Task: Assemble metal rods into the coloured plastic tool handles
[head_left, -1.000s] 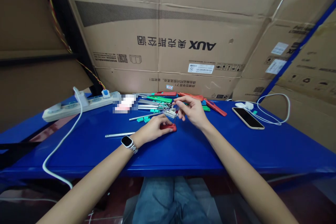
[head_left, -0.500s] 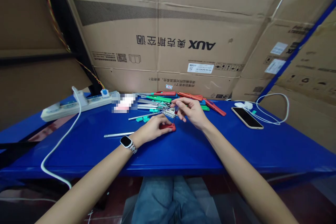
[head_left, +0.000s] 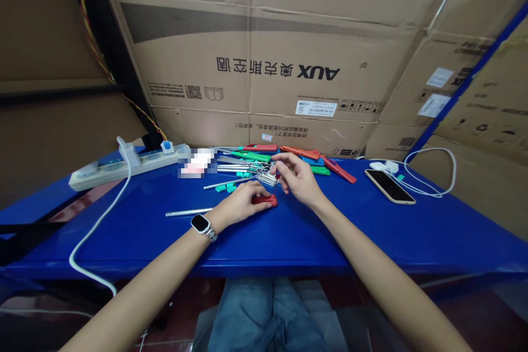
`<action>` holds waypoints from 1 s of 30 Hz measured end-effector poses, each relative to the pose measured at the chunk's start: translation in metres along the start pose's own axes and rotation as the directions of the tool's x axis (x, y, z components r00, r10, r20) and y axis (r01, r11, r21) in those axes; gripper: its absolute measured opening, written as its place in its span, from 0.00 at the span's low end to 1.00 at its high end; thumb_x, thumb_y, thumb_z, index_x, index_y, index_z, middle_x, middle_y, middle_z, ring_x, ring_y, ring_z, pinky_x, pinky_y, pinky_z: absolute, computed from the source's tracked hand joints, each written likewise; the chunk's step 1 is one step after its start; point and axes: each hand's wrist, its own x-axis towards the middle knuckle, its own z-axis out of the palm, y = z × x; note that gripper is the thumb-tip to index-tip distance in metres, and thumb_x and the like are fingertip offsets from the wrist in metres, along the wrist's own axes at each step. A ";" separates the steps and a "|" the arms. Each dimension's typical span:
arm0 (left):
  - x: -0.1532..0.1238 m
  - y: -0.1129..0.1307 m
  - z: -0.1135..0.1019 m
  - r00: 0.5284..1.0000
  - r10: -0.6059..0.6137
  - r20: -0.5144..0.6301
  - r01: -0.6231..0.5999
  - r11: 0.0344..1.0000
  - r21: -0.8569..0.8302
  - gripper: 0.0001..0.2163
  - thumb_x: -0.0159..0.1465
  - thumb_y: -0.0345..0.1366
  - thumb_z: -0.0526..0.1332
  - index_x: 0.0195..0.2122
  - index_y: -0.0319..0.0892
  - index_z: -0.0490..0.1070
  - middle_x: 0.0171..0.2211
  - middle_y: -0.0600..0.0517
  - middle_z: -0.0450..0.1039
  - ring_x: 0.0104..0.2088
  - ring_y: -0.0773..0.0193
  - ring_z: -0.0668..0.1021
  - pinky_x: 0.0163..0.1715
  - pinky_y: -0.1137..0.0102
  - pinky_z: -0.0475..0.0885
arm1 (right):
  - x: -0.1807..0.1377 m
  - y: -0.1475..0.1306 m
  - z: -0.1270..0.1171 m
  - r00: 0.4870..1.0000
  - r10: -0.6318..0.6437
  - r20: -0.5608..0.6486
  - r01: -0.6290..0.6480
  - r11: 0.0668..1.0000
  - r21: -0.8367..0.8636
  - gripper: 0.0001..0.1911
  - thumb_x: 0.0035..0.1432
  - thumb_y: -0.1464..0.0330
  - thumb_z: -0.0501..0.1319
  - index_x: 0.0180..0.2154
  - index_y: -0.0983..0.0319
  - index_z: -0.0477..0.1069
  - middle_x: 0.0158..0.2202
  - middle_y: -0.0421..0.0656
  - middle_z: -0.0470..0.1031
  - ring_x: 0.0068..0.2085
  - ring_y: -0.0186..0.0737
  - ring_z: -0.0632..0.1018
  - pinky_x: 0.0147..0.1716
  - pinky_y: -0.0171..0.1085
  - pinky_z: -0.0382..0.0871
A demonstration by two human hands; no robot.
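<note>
My left hand (head_left: 244, 201) is closed on a red lighter handle (head_left: 270, 199) and keeps it down on the blue table. A metal tube (head_left: 187, 212) sticks out to the left beyond my wrist, low on the table. Above the handle's right end, the fingers of my right hand (head_left: 299, 179) are pinched around a small screwdriver (head_left: 275, 188). Its thin shaft stands nearly upright and meets the handle; its grip is mostly hidden by my fingers. Just behind my hands lie several metal tubes (head_left: 233, 167) with thin wires and teal plastic pieces (head_left: 226, 188).
Red, green and orange lighter handles (head_left: 299, 152) lie along the cardboard wall (head_left: 264, 88). On the right are a phone (head_left: 390, 186) and a looped white cable (head_left: 452, 168). A power strip (head_left: 111, 168) stands at the left, its white cord hanging over the table edge (head_left: 247, 264).
The whole view has shifted slightly. Both hands stay at the red handle, and the fingers of my right hand have turned a little around the screwdriver.
</note>
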 end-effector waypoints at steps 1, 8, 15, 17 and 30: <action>0.000 0.001 -0.001 1.000 0.011 0.009 -0.012 1.000 0.019 0.14 0.67 0.48 0.61 0.44 0.43 0.78 0.41 0.47 0.77 0.43 0.56 0.77 0.45 0.63 0.72 | -0.002 0.002 -0.001 0.999 0.008 0.040 -0.007 1.000 -0.022 0.22 0.57 0.50 0.62 0.43 0.60 0.69 0.32 0.38 0.75 0.17 0.25 0.66 0.14 0.29 0.63; -0.020 0.007 -0.027 1.000 -0.010 0.017 0.005 0.955 0.297 0.22 0.62 0.49 0.65 0.54 0.45 0.72 0.53 0.44 0.71 0.52 0.49 0.73 0.53 0.55 0.68 | -0.005 0.005 -0.016 0.995 0.038 0.089 -0.018 0.975 -0.221 0.19 0.63 0.52 0.57 0.40 0.62 0.70 0.28 0.39 0.75 0.21 0.31 0.71 0.19 0.31 0.65; -0.053 -0.004 -0.049 0.993 -0.107 0.039 0.083 0.912 0.401 0.17 0.65 0.46 0.62 0.53 0.47 0.73 0.49 0.46 0.72 0.49 0.51 0.73 0.49 0.57 0.69 | -0.018 0.007 -0.041 0.953 0.248 0.172 -0.007 0.588 -0.809 0.13 0.62 0.60 0.60 0.30 0.61 0.72 0.23 0.40 0.74 0.24 0.36 0.73 0.25 0.33 0.57; -0.052 -0.007 -0.047 0.995 -0.084 0.048 0.059 0.919 0.389 0.14 0.67 0.44 0.60 0.52 0.48 0.73 0.47 0.47 0.73 0.48 0.52 0.74 0.48 0.59 0.69 | -0.021 0.010 -0.043 0.943 0.296 0.152 -0.005 0.469 -0.883 0.10 0.61 0.62 0.60 0.32 0.61 0.73 0.28 0.42 0.77 0.29 0.38 0.75 0.26 0.34 0.56; -0.048 0.004 -0.036 0.985 0.146 0.088 -0.170 0.815 0.554 0.12 0.74 0.38 0.51 0.48 0.43 0.72 0.49 0.46 0.75 0.48 0.54 0.74 0.50 0.59 0.65 | -0.033 -0.011 0.004 0.892 0.166 0.421 0.319 0.428 -0.845 0.20 0.63 0.49 0.56 0.42 0.59 0.71 0.43 0.47 0.76 0.46 0.48 0.76 0.38 0.38 0.63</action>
